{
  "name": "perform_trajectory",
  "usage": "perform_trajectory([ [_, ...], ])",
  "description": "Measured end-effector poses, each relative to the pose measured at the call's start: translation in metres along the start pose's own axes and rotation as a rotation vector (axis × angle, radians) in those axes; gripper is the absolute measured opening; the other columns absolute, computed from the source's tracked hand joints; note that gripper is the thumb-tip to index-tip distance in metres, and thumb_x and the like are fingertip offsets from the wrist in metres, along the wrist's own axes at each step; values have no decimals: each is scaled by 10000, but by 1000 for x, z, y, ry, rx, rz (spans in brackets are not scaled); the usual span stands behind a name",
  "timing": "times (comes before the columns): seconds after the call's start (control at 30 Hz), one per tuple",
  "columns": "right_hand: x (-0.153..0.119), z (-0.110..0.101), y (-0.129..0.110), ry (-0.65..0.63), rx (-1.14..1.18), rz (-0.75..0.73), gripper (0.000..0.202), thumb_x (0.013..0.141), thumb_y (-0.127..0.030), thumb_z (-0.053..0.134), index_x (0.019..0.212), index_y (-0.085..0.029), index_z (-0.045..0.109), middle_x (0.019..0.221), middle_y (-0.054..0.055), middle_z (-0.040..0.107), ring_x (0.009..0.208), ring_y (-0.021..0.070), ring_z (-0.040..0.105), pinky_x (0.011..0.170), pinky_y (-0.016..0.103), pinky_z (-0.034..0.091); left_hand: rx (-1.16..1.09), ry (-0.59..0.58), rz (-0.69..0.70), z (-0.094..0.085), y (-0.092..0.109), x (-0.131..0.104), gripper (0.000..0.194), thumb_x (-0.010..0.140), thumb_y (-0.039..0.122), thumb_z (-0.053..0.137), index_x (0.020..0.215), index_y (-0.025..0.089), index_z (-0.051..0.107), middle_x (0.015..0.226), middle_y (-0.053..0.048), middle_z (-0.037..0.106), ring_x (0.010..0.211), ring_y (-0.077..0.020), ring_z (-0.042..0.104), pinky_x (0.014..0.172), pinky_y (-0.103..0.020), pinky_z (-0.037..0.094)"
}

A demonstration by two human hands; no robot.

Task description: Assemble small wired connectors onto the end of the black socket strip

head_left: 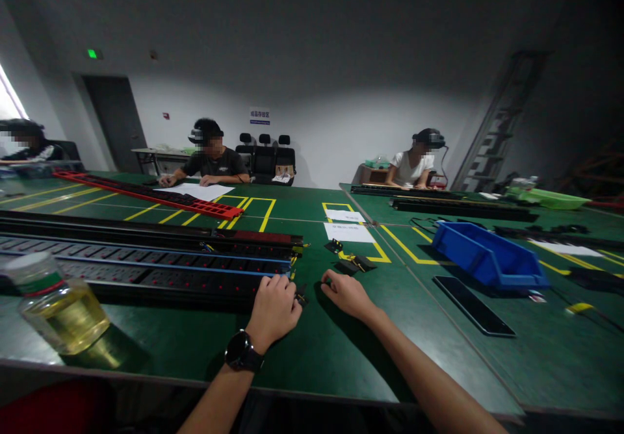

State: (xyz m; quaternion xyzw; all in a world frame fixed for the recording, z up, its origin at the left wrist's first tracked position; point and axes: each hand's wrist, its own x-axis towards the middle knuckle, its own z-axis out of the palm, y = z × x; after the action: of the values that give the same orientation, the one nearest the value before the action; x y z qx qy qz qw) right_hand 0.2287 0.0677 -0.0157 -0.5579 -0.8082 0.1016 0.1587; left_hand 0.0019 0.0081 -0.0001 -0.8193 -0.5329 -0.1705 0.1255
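My left hand (275,310), with a black watch on the wrist, is closed over the right end of a long black rail (185,291) marked with rows of small red dots. A small dark part with a yellow wire pokes out beside its fingers. My right hand (348,296) rests on the green table just to the right, fingers loosely bent and slightly apart, holding nothing I can see. Beyond it lie small black connectors (353,263) with yellow tape or wire. Another black rail (146,229) runs parallel behind the first.
A bottle of yellow liquid (61,317) stands at left. On the right are a blue bin (487,255) and a phone (472,305). Paper labels (348,232) and a red rail (146,193) lie farther back. Several people sit across the table (302,362).
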Motion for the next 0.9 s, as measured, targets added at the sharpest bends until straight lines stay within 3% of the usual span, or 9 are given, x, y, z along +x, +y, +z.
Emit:
perform_trajectory([
  [0.4, 0, -2, -1, -10, -9, 7, 160, 1005, -311, 562, 1103, -235, 664, 845, 4, 707, 750, 160, 613, 641, 266, 269, -14, 28, -9, -2, 2, 0, 240, 981, 257, 496, 903, 175, 708, 979, -105, 704, 962, -273, 594, 867, -441, 406],
  [0.57, 0, 0, 0, 1, -15, 6, 160, 1004, -317, 561, 1095, -239, 667, 864, 13, 716, 806, 173, 632, 647, 269, 267, -33, 64, -85, -2, 3, 1, 307, 1005, 250, 454, 827, 189, 696, 944, -100, 671, 952, -265, 585, 848, -427, 412],
  [0.9, 1, -2, -2, -9, -10, 11, 168, 994, -305, 575, 1112, -239, 674, 881, 17, 725, 819, 176, 644, 646, 269, 276, -153, 180, -186, -6, -1, 2, 219, 973, 203, 475, 860, 208, 662, 922, -67, 655, 944, -241, 609, 851, -388, 428],
])
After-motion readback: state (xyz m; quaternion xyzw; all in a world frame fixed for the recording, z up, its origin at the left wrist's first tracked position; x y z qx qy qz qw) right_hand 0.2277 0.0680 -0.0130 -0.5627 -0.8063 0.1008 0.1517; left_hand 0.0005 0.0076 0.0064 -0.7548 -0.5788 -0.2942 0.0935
